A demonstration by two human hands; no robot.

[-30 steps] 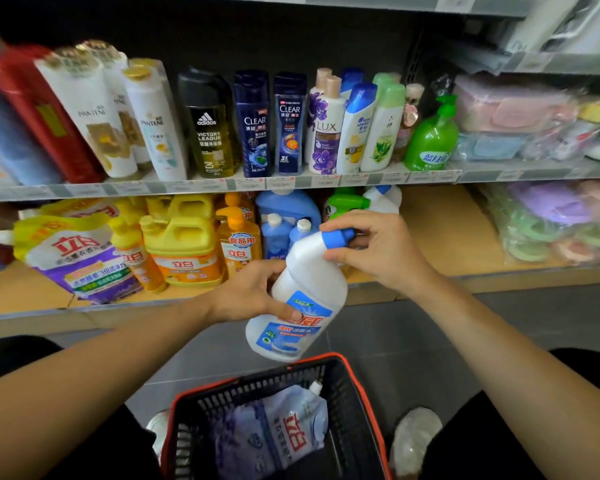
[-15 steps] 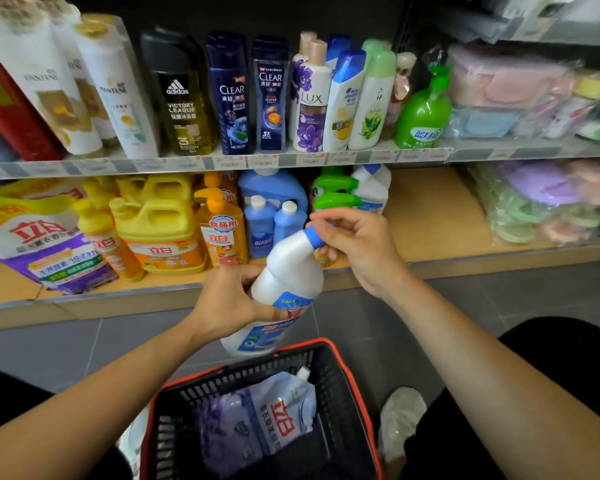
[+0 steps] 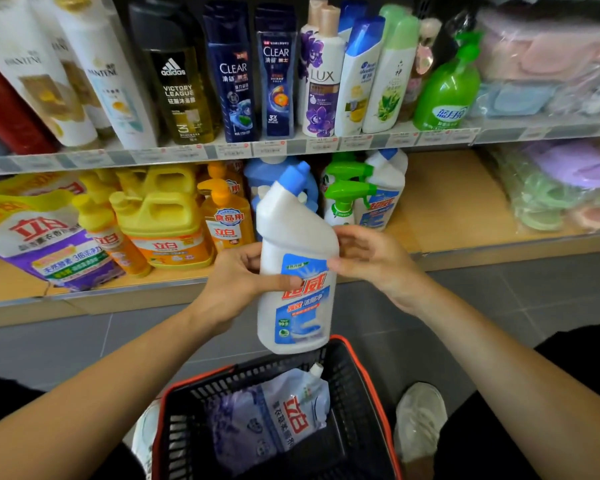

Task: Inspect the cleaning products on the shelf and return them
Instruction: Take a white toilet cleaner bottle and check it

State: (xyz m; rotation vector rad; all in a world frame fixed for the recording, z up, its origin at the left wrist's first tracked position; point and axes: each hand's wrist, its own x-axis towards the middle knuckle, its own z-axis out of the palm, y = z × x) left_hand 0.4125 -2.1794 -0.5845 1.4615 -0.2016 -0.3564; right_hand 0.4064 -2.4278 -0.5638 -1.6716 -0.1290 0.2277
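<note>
A white toilet-cleaner bottle [image 3: 297, 258] with a blue angled cap and a blue label stands upright in the air, label toward me, in front of the lower shelf [image 3: 447, 216]. My left hand [image 3: 238, 285] grips its left side, thumb across the label. My right hand [image 3: 371, 259] holds the right side with curled fingers at the bottle's shoulder. A matching white bottle [image 3: 383, 188] stands on the lower shelf behind green spray bottles [image 3: 343, 195].
A black basket with a red rim [image 3: 371, 375] sits on the floor below the bottle, holding a purple refill pouch [image 3: 274, 417]. Yellow detergent jugs [image 3: 163, 216] and a pouch [image 3: 45, 240] fill the lower shelf's left. Shampoo bottles [image 3: 278, 74] line the upper shelf. Wrapped items [image 3: 568, 188] lie at right.
The bottle has been turned from tilted to upright, label facing me. My right hand moved from the blue cap down to the bottle's right side. The view came closer to the shelf.
</note>
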